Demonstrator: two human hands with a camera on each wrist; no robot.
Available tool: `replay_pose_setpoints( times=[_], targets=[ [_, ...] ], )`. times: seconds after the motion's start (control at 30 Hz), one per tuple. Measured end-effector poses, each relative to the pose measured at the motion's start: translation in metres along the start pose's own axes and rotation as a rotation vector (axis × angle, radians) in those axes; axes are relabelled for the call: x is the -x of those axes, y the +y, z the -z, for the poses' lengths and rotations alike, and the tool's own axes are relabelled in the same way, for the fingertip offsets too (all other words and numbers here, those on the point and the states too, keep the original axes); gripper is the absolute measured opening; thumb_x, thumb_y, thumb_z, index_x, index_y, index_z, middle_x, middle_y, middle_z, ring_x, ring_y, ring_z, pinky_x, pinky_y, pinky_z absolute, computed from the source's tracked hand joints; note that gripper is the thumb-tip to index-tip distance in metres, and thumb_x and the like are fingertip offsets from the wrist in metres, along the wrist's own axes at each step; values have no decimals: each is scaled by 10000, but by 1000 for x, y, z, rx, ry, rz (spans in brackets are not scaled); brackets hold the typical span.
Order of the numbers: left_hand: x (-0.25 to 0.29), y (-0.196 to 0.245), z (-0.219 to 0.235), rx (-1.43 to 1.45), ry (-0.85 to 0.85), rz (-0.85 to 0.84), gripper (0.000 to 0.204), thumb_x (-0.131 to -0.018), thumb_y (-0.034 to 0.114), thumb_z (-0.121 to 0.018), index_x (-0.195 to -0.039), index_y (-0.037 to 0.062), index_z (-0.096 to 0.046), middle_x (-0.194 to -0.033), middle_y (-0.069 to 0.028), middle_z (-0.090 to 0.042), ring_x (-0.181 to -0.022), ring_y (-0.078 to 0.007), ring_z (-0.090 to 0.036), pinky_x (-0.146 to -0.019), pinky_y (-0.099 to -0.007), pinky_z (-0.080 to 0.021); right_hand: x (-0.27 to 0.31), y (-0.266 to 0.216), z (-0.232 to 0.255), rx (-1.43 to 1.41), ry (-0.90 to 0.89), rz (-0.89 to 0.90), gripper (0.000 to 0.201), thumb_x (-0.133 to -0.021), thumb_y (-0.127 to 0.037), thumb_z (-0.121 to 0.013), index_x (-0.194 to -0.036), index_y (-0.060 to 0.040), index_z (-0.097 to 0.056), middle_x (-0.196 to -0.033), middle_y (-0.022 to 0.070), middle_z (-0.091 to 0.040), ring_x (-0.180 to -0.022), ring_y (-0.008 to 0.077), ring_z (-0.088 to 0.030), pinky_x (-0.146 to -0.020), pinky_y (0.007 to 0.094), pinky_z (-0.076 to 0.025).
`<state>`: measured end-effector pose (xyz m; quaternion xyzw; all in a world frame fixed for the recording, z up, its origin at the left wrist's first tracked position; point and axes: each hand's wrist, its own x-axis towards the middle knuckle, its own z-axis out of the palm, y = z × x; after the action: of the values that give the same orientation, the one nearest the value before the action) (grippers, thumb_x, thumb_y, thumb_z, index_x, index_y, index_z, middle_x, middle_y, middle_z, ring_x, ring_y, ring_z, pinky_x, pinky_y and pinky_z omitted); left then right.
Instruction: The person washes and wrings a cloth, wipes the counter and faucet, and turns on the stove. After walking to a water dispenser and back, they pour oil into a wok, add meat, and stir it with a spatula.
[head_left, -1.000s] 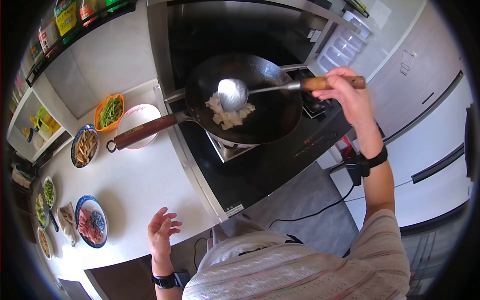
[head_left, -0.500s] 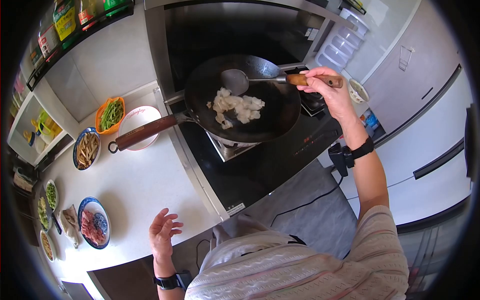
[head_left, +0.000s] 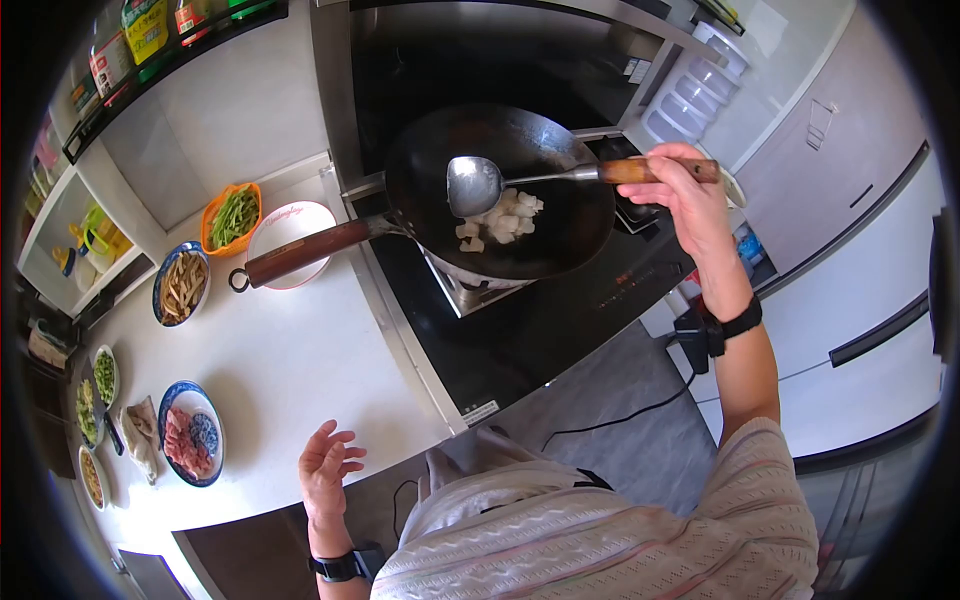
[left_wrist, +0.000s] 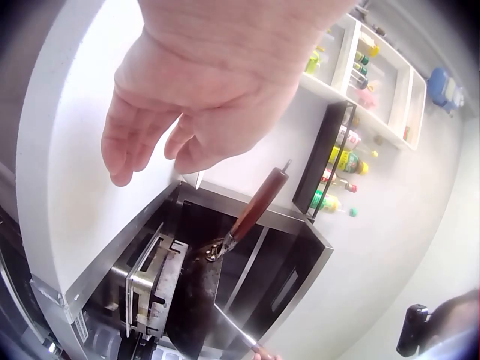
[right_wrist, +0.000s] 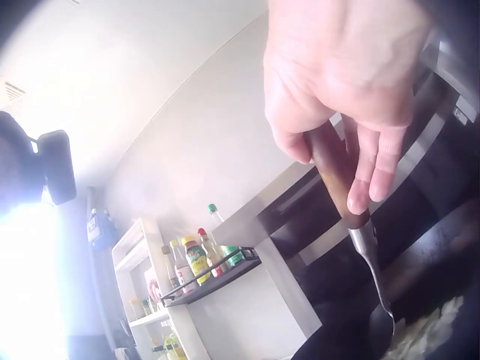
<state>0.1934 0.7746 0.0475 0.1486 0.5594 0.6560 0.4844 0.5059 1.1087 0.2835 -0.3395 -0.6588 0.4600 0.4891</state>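
Note:
My right hand [head_left: 692, 200] grips the wooden handle of a wok spatula [head_left: 474, 187], fingers wrapped round it in the right wrist view. The metal blade hangs over the dark wok [head_left: 570, 240], overlapping pale, whitish food chunks [head_left: 512, 222] gathered at its bottom. On the burner sits the wok, its long brown handle [head_left: 310, 252] pointing left over the counter. Low beside the counter's front edge is my left hand [head_left: 330, 468], holding nothing. Its fingers hang loosely bent in the left wrist view.
Left on the counter [head_left: 300, 370] stand a bowl of pink raw meat [head_left: 190, 440], a bowl of brown strips [head_left: 182, 285], an orange basket of green vegetables [head_left: 235, 220] and a white bowl [head_left: 290, 272] under the wok handle. Several small dishes and a knife [head_left: 110, 425] lie farther left.
The spatula blade swept back off the chunks, then came forward to overlap them again. The chunks shifted and spread in the wok. My left hand stayed nearly still.

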Motion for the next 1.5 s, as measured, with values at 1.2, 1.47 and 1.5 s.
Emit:
replay_pose_setpoints(
  times=[1.2,1.47,1.5],
  targets=[
    [-26,-49,23,-1178,603,-643,312,-784,50,-516,-1089,76,-574,-1133,-112,-534,-956,-261,-541,-773,-369,-456,29,69,65,-255,346,-22,207,-837,-127,-597,-968,26,-550,-814,184,-640,-643,273,-671,-548,300,-561],
    [-30,-59,10,-1386,764,-613,248,-817,143,-500,-1041,74,-581,-1152,-79,-546,-1094,-301,-461,-909,-426,-352,46,78,84,-218,272,-120,190,-838,-148,-596,-939,9,-558,-806,181,-652,-624,250,-671,-543,293,-557],
    [-30,-59,8,-1382,777,-601,248,-817,143,-500,-1041,74,-581,-1152,-79,-546,-1094,-301,-461,-909,-426,-352,44,81,83,-217,256,-121,190,-838,-148,-596,-939,9,-558,-806,181,-652,-624,250,-671,-543,293,-557]
  ],
)
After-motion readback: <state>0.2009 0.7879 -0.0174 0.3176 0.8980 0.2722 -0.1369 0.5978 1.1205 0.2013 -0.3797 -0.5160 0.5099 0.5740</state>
